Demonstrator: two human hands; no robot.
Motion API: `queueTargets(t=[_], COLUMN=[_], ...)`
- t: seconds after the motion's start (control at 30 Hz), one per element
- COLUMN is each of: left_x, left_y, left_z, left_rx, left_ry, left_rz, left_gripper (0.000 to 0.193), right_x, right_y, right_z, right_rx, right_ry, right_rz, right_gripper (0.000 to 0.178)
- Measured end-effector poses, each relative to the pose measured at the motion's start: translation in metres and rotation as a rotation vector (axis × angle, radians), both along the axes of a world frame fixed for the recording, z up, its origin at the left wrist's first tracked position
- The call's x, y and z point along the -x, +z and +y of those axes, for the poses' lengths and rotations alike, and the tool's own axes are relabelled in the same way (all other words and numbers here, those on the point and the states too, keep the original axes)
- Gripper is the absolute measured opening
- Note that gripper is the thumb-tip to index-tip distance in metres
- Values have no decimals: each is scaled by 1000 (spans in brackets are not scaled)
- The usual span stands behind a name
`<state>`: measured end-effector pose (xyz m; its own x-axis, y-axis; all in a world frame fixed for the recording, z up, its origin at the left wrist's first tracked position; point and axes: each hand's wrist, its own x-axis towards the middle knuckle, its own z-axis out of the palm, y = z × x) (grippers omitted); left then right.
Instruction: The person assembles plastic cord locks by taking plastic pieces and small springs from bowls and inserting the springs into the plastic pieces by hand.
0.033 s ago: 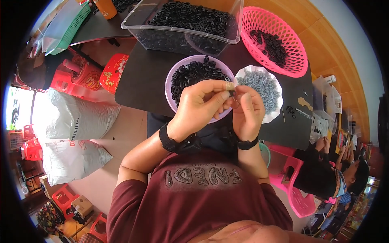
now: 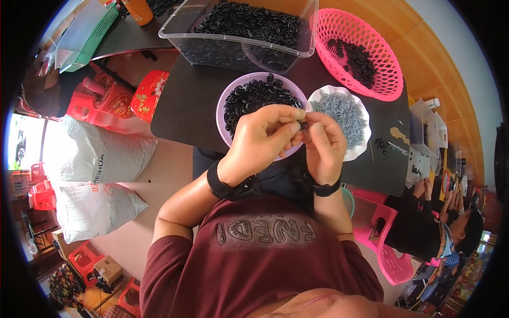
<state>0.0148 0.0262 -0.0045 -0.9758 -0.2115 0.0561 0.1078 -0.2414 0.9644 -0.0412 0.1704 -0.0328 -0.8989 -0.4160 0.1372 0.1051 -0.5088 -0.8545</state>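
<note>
Small black part sits in the pinch where the two hands meet, just above the near side of the purple bowl. Beneath it all spreads the dark desk, its near edge toward the person's lap. On its far side stands the clear plastic box, heaped with black pieces, and just beside that on the right is the pink lattice basket, with a smaller pile of black pieces in it. Nearer the person, the purple bowl is full of glossy black parts; the white scalloped dish, close by its right side, carries a mound of small grey pieces.

Both hands work bare, with a dark band at each wrist. The left hand reaches across the bowl, its grip narrow: thumb and forefinger nearly together, the thumb tip against the black part, a pale wrap around the forefinger's end. The right hand comes in between bowl and dish, its grip also narrow, thumb and forefinger bent toward the left fingertips. Whether the right fingers pinch the same part or something smaller cannot be told, since the fingertips overlap there.
</note>
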Motion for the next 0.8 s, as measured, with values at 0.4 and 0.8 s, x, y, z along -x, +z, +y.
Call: queueTargets(t=[0.4, 0.8], left_x=[12, 44], left_y=[15, -11], left_z=[-91, -120], left_rx=[946, 1386], left_ry=[65, -146], left_rz=[20, 59], left_gripper=[17, 22], right_x=[4, 4], right_y=[7, 3], right_z=[26, 26], right_rx=[-433, -439], right_ry=[223, 227], right_rz=[30, 30], right_gripper=[14, 15])
